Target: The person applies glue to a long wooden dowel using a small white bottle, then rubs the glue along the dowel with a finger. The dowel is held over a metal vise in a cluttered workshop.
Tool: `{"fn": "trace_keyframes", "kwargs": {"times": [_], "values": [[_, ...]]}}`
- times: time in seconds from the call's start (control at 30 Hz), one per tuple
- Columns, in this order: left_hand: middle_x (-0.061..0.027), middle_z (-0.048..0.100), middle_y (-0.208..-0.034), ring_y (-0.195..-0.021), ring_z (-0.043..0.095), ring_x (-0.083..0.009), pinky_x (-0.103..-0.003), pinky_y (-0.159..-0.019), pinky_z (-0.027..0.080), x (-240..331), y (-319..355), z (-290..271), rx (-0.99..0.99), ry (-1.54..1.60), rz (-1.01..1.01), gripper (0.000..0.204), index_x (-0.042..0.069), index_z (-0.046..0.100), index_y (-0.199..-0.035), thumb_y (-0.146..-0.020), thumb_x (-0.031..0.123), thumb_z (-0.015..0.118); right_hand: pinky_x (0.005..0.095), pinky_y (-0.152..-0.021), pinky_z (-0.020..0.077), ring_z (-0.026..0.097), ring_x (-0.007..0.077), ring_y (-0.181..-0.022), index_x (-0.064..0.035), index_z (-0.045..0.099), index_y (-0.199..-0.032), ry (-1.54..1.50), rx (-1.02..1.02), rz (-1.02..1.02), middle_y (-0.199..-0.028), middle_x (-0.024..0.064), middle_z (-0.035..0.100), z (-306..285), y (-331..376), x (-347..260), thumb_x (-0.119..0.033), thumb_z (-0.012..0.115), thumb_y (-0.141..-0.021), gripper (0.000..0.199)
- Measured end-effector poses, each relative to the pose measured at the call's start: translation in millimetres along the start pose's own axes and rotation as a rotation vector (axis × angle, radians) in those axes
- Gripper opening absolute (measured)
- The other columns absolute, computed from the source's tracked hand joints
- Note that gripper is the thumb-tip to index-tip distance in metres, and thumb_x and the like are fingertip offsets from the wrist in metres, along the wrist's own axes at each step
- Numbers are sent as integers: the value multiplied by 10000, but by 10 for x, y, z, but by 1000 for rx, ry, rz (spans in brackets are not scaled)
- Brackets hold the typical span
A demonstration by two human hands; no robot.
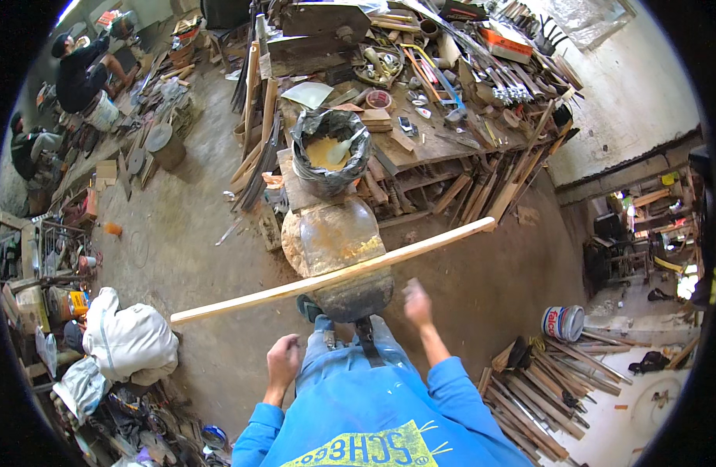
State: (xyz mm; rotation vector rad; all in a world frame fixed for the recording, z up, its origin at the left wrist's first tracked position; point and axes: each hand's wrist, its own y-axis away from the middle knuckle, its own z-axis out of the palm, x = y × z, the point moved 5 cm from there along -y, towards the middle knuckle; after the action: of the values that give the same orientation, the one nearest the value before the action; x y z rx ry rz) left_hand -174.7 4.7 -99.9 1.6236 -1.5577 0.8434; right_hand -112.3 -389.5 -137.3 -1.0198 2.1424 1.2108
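A long pale wooden strip [334,275] lies crosswise in front of me on a worn, dark-topped block [338,233] dusted with yellow. My left hand [283,361] hangs below the strip's left half, its fingers loosely curled with nothing seen in them. On the other side, my right hand [417,303] is closed just under the strip's right half, apart from it and apparently without anything inside. Beyond the block stands a bucket lined with black plastic [329,159]. Yellowish material and a pale, rounded tool [341,151] are inside it.
A cluttered workbench [443,148] holds tools, rods and wood offcuts. White sacks [128,336] lie at left; a white paint bucket [563,323] and stacked wood strips [537,397] are at right. Two people [81,74] sit at far left near a metal drum [165,146].
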Motion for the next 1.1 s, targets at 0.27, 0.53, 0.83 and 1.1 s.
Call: {"fn": "trace_keyframes", "kwargs": {"times": [0.27,0.53,0.83,1.1], "values": [[-265,361,-1547,-1458,294,-455,-500,-1214,248,2182,-1024,314,-207,-400,432,742,-46,405,-1472,-837,171,719,429,-875,531,685,284,-1033,19,680,-1062,112,-227,-97,-1099,172,718,1245,594,394,-342,654,-941,381],[-210,448,-1515,-1436,408,-333,-448,-1210,313,2591,-715,1039,-694,-240,937,611,-26,444,-1447,-898,183,613,432,-798,534,663,271,-906,10,664,-1052,-193,-84,150,-1029,157,702,991,1038,544,-329,632,-951,355],[-271,264,-1609,-1529,199,-385,-492,-1247,159,2490,-1048,1163,-347,-518,618,855,-96,320,-1510,-884,377,659,437,-711,537,637,257,-763,0,645,-1041,-213,-119,81,-950,141,683,1416,787,263,-314,607,-961,326],[-294,153,-1636,-1521,85,-497,-594,-1232,72,2514,-1158,1272,-196,-273,425,854,-38,319,-1522,-819,245,713,441,-633,540,615,244,-637,-9,629,-1031,-67,336,262,-880,127,667,76,337,691,-300,584,-971,301]]}}
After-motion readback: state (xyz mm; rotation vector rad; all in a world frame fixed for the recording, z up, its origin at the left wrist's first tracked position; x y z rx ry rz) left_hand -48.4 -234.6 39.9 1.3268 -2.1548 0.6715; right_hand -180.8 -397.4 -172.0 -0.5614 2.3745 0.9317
